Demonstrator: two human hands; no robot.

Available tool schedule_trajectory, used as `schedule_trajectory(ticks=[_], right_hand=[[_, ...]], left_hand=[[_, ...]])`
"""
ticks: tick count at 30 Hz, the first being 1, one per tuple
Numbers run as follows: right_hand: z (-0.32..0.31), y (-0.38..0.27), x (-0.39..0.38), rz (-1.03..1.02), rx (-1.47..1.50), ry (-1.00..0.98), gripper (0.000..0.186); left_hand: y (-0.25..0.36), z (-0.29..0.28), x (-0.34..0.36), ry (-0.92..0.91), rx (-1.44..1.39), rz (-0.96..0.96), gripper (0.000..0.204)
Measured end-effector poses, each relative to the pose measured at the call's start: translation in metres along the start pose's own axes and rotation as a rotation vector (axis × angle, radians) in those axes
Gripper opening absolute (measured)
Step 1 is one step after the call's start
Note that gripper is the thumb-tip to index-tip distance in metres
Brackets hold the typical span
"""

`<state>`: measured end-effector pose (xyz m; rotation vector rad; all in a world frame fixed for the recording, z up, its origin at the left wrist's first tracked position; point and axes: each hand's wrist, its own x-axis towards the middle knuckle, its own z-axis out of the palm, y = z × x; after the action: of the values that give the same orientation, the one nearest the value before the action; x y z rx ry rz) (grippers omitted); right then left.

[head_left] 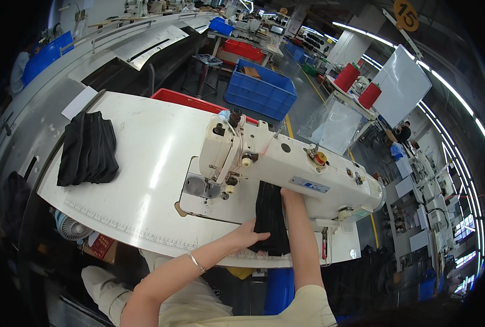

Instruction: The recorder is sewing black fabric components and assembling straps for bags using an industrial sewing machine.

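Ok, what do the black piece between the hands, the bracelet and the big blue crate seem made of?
Black piece: probably fabric, matte, given its soft folds. Bracelet: likely polished metal, by its silvery glint. Blue crate: apparently moulded plastic, satin, with ribbed walls.

Glossy white bench (144,141): cream metal sewing machine (291,163) beyond left fingers (261,236), long black cloth strip (270,215) at them, fanned black cloth stack (88,152) well left.

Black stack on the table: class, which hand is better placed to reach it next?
Probably the left hand: though it grips black fabric, it is nearer the black stack; the right hand, partly hidden by the sewing machine, is farther off.
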<state>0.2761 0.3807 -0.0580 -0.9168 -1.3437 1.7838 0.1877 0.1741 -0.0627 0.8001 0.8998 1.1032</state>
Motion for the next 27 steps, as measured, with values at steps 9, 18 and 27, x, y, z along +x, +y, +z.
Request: schedule_trajectory(ticks=[9, 18, 27], right_hand=[[-0.041, -0.007, 0.01, -0.707, -1.181, 0.068, 0.026], [0.013, -0.021, -0.093, -0.151, -1.796, -0.318, 0.047], [0.176, -0.011, -0.192, -0.832, -1.459, -0.967, 0.03]], left_hand=[[-0.03, 0.005, 0.081, 0.296, 0.425, 0.2, 0.055], [0.071, -0.035, -0.092, -0.099, 0.818, 0.218, 0.031], [0.06, -0.014, -0.492, 1.662, 0.369, 0.63, 0.025]])
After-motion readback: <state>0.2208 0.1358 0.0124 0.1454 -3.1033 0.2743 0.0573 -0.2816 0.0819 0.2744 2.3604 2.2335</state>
